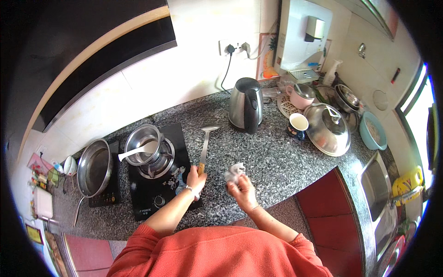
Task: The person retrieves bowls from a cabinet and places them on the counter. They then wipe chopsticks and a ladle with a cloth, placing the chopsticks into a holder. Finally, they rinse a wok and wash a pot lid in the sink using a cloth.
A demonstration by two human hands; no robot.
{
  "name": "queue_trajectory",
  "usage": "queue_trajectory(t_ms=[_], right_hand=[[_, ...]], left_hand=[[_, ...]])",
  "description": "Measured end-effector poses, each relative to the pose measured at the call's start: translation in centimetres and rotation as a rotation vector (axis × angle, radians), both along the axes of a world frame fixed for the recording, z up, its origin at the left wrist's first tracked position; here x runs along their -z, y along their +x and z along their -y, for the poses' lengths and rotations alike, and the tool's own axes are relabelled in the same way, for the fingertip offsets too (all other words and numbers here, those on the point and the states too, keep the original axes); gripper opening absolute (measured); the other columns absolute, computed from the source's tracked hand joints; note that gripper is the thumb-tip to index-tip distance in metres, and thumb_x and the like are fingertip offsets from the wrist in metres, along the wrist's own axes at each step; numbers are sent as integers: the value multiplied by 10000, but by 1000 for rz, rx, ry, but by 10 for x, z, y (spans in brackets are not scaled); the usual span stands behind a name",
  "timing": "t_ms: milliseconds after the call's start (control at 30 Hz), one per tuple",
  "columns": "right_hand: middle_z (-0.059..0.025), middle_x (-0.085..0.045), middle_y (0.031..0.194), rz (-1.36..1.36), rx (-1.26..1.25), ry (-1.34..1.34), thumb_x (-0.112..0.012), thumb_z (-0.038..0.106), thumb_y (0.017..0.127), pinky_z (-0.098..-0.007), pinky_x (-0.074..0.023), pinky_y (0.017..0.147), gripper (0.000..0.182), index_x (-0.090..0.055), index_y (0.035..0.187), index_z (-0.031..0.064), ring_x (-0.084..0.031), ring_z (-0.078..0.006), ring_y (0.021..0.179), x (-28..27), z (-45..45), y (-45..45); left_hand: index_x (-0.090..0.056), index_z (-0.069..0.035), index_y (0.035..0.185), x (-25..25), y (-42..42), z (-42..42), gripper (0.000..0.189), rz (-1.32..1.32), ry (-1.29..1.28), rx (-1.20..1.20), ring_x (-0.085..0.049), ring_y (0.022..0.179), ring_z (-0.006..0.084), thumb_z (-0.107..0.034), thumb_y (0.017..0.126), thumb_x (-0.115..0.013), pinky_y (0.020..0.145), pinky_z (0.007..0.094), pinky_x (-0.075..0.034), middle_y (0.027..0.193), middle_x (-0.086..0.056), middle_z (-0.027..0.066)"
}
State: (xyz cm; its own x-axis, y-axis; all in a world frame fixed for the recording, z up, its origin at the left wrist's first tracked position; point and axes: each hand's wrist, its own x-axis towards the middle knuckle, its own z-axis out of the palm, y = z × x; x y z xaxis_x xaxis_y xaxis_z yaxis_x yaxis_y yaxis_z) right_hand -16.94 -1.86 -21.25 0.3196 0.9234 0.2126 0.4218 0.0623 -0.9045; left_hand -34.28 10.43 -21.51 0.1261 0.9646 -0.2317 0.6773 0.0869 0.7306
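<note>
My left hand (196, 181) grips the wooden handle of a metal cooking utensil (204, 149), a turner or shallow ladle. Its head points away from me over the granite counter, to the right of the gas hob (152, 197). In my right hand (243, 194) is a crumpled white paper or cloth (236, 171), held above the counter to the right of the utensil. On the hob's burner a small steel pot (133, 141) sits tilted, with a white spoon (136, 151) resting across it. Beyond my hands stands an electric kettle (242, 104).
At far left a frying pan (95, 169) rests on an induction cooker (110, 197). Right of the kettle are a dark-blue mug (297, 126), a pink lidded cup (300, 97), a large pot lid (320, 135) and a blue basin (367, 136). The sink (370, 187) lies at right.
</note>
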Motion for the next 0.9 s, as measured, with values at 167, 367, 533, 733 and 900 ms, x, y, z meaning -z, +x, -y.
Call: queue_trajectory(t_ms=[167,367,533,733,900], right_hand=[[-75,-534,1240,824,-471,22,-545,338,854,-521,-223,1093,390,-596,1180,129,-426,-279,1250,9,-9,-23],[-105,-515,1263,758,-445,136,-532,276,849,-453,-236,1100,354,-602,1153,109,-392,-271,1279,37,-93,-31],[-148,-420,1378,783,-281,-104,-471,309,900,-493,-160,1117,419,-523,1274,128,-287,-313,1351,33,-180,-36],[-151,-380,1415,797,-171,-219,-435,257,910,-475,-150,1131,427,-501,1291,77,-260,-309,1367,36,-152,-8],[-170,-378,1401,818,-42,-339,-485,231,871,-470,-150,1137,436,-516,1277,74,-273,-304,1359,30,-72,56]], left_hand=[[-444,-48,964,21,-37,53,166,244,200,70,-430,345,98,-146,900,-562,304,261,-325,563,-472,19],[-479,-48,979,-7,-40,92,155,303,202,3,-438,423,57,-103,878,-583,379,228,-350,624,-476,-10],[-525,-24,960,-10,-47,97,246,294,150,-147,-479,653,104,-123,790,-673,593,280,-434,760,-519,29],[-502,-9,931,13,-54,67,221,244,205,-162,-504,693,157,-100,796,-652,656,311,-443,796,-535,67],[-490,-2,950,13,-37,39,245,131,380,-97,-550,773,282,-108,797,-649,733,378,-448,853,-555,133]])
